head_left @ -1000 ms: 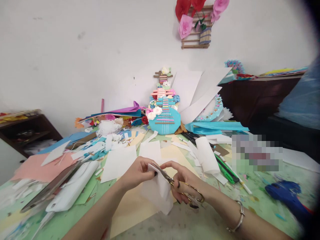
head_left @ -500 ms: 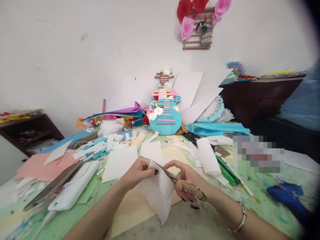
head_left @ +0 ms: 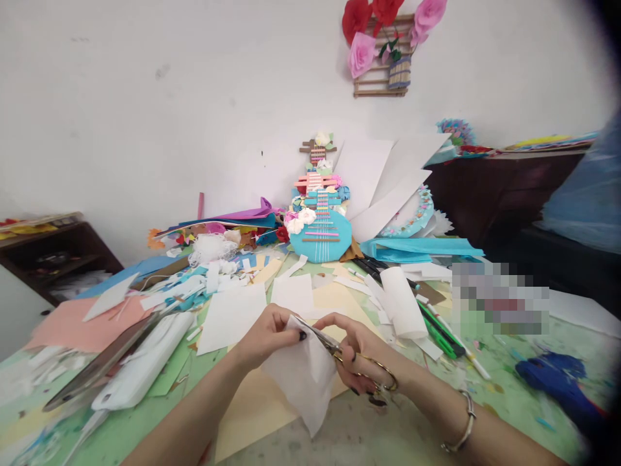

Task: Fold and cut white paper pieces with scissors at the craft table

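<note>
My left hand pinches the upper edge of a thin white sheet of paper, which hangs down to a point below. In my right hand is a pair of gold-handled scissors, with fingers through the loops. Their blades point up and left and lie along the top edge of the white paper, close to my left fingertips. Under both hands lies a cream sheet of paper. A blue paper lute-like craft with strings and white flowers leans upright against the wall beyond.
A white paper roll and a green cutter lie right of my hands. Farther right is a blue glue gun. At left sit a white power strip and a pink sheet. Paper scraps cover the back.
The scissor blades look slightly closer together on the paper's edge. The paper's lower tip has shifted a little left; both hands stay nearly in place.
</note>
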A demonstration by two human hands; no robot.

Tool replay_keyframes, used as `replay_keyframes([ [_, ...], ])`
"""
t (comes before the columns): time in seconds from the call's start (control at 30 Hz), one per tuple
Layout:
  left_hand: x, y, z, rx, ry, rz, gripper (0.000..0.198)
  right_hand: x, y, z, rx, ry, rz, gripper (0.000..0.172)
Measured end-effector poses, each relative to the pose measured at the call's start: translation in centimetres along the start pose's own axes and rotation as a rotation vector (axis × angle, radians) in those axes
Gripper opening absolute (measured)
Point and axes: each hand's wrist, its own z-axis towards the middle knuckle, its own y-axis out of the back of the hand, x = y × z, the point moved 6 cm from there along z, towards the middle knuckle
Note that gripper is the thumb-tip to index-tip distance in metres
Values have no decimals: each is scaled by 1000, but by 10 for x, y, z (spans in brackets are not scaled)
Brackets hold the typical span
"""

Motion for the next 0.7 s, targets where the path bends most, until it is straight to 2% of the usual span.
replay_keyframes([
  [0.27,0,-2,0,28,9,12,21,-1,0,2,7,23,25,62],
  [0.47,-7,-9,-2,93,4,20,21,1,-2,1,22,69,22,67],
  [0.7,-4,-14,-1,100,21,56,22,-4,-3,5,38,89,80,67],
])
